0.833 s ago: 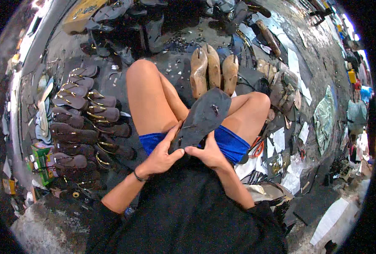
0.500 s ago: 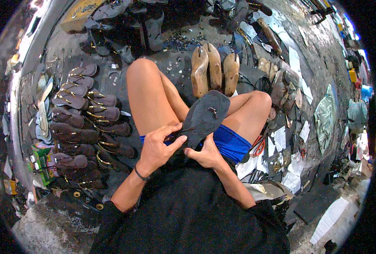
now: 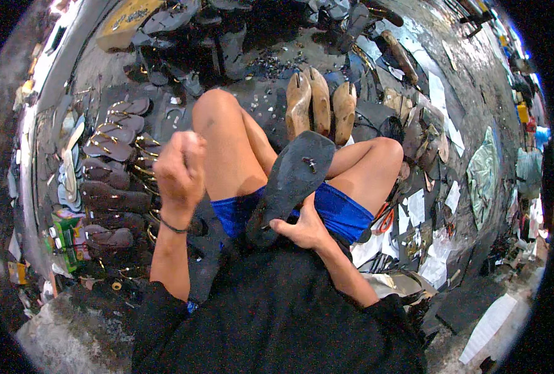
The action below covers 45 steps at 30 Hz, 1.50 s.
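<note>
A dark grey sandal sole (image 3: pixel 292 174) slants across my lap, its broad end away from me and a small dark knotted piece sticking up there. My right hand (image 3: pixel 302 227) grips its near end from the right, thumb on top and fingers underneath. My left hand (image 3: pixel 182 168) is raised beside my left knee, apart from the sole. Its fingers are curled in and blurred; whatever they may hold is hidden. Under that hand lie rows of dark sandals with gold-coloured straps (image 3: pixel 112 149).
Three wooden shoe lasts (image 3: pixel 319 100) stand beyond the sole. A yellow block (image 3: pixel 124 28) lies at the far left among dark sandals. To the right are red-handled scissors (image 3: pixel 386 219), paper scraps (image 3: pixel 416 206) and a pale green cloth (image 3: pixel 481 177). A green box (image 3: pixel 68 240) sits at left.
My left hand has let go of the sole's left edge and moved left and up, its fingers curled. My right hand still holds the sole, which has shifted slightly.
</note>
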Each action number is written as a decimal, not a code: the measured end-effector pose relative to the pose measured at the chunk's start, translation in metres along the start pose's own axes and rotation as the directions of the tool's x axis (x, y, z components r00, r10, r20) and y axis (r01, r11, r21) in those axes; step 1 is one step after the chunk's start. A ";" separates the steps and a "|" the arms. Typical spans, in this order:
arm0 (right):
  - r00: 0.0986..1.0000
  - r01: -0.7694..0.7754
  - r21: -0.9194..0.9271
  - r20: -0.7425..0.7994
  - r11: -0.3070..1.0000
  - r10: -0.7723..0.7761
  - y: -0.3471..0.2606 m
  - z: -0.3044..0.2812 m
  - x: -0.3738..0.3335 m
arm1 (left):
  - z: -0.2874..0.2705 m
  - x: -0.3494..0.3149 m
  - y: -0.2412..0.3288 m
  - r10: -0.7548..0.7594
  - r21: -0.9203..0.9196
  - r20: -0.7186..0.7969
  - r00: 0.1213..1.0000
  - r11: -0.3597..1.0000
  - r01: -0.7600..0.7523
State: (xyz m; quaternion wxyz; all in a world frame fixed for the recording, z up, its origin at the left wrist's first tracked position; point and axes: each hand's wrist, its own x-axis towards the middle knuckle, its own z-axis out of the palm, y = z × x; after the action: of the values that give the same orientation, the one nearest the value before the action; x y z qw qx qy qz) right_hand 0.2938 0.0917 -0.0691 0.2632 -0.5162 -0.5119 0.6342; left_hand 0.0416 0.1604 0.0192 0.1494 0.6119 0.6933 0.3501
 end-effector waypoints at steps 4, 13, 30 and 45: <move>0.999 0.037 -0.026 -0.007 0.999 -0.037 0.010 0.001 0.003 | 0.016 -0.056 -0.014 -0.168 -0.203 0.422 0.891 0.940 0.273; 0.999 0.038 0.196 0.007 0.980 -0.040 -0.036 -0.021 -0.011 | 0.022 -0.090 0.002 -0.126 -0.553 0.698 0.705 0.531 0.643; 0.677 -0.072 -0.703 -0.555 0.708 -0.483 0.024 -0.226 0.136 | -0.022 0.045 -0.072 -0.601 -0.997 0.021 0.799 -0.067 -0.024; 0.876 -0.349 -0.790 -0.466 0.505 -0.123 0.050 -0.157 0.207 | -0.142 -0.179 -0.265 -0.340 -0.261 -0.923 0.183 0.898 0.355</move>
State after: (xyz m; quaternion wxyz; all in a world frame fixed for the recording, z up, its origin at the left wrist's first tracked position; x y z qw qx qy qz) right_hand 0.3805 0.3129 -0.1856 0.0445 -0.7464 -0.6416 0.1709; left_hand -0.2093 -0.0552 -0.0966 -0.2245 0.1054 0.7628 0.5972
